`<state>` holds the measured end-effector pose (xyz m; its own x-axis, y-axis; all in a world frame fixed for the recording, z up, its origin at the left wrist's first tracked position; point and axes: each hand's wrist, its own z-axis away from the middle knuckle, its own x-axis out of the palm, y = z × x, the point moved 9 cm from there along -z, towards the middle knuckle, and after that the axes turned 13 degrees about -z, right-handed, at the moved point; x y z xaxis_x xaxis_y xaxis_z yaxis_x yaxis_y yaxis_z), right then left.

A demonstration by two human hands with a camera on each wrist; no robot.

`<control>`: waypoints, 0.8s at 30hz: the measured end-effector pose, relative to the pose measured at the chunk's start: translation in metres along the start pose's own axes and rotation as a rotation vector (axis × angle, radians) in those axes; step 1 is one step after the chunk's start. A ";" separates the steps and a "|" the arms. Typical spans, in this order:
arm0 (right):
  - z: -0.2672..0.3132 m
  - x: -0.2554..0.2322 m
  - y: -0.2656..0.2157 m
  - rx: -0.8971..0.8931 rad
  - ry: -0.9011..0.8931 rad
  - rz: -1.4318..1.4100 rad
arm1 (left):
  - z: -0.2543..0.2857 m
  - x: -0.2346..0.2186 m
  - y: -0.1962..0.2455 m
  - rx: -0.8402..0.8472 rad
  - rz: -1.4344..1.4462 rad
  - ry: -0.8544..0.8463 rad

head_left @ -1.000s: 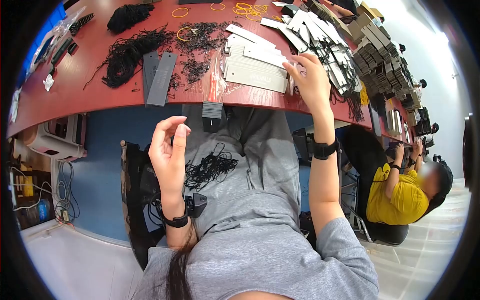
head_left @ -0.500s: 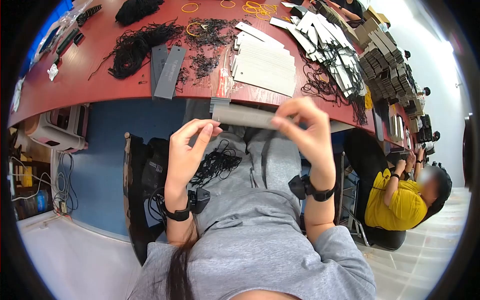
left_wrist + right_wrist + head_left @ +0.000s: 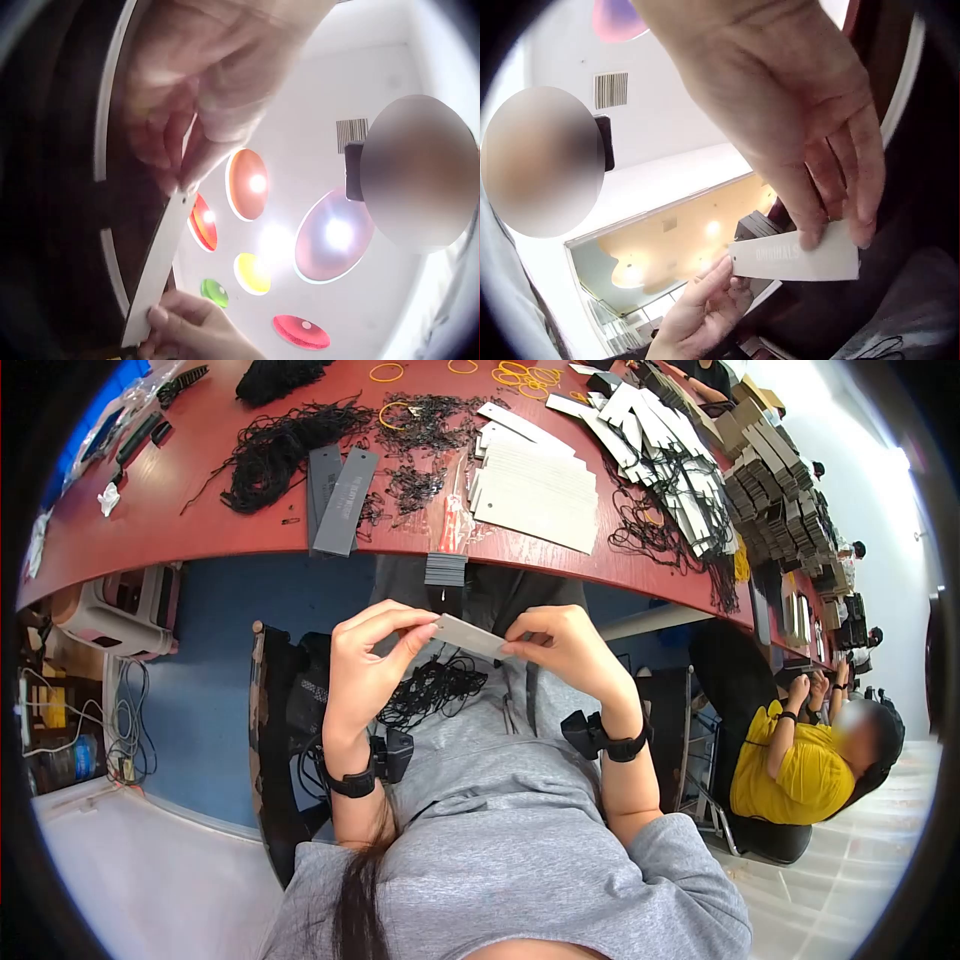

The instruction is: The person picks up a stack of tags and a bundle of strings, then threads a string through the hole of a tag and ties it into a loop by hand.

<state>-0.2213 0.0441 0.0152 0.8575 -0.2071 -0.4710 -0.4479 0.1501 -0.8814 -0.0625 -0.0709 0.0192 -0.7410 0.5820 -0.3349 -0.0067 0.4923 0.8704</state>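
Above the lap, both hands hold one long pale hang tag (image 3: 472,637) between them. My left hand (image 3: 368,665) pinches the end with the small hole, thumb against fingers. The right hand (image 3: 580,650) pinches the opposite end. In the right wrist view, faint "ORIGINALS" lettering shows on the face of the hang tag (image 3: 769,260). Seen from the left wrist, the hang tag (image 3: 156,266) slants down from the left fingertips to the right ones. A tangle of black strings (image 3: 440,688) lies on the lap below. Pale hang tags (image 3: 540,490) are stacked on the table ahead.
The red table (image 3: 240,538) also bears dark grey tags (image 3: 345,505), black cord (image 3: 268,465), small black pins (image 3: 415,488), and strung white tags (image 3: 670,480). A dark stack (image 3: 445,570) sits at its front edge. A person in yellow (image 3: 795,765) sits at right.
The right hand has come back from the tag stack on the table to above the lap, bringing one pale hang tag. The left hand has moved slightly right and now pinches its holed end.
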 end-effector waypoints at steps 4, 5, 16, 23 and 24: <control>-0.007 0.008 0.003 -0.001 -0.008 -0.044 | 0.002 0.002 -0.011 -0.160 0.140 0.222; -0.009 0.009 0.003 -0.026 0.002 -0.008 | 0.002 0.006 -0.010 -0.158 0.140 0.223; -0.016 0.019 -0.001 -0.125 0.008 0.043 | -0.004 -0.005 0.004 0.021 -0.080 0.359; 0.010 -0.070 -0.036 -0.137 0.377 0.171 | -0.004 -0.009 0.016 0.034 -0.309 0.437; 0.014 -0.096 -0.034 -0.146 0.498 0.193 | -0.004 -0.010 0.015 0.001 -0.358 0.444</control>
<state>-0.2845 0.0726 0.0909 0.5491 -0.6265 -0.5531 -0.6459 0.1019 -0.7566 -0.0577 -0.0724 0.0369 -0.9037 0.0514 -0.4251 -0.3089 0.6094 0.7302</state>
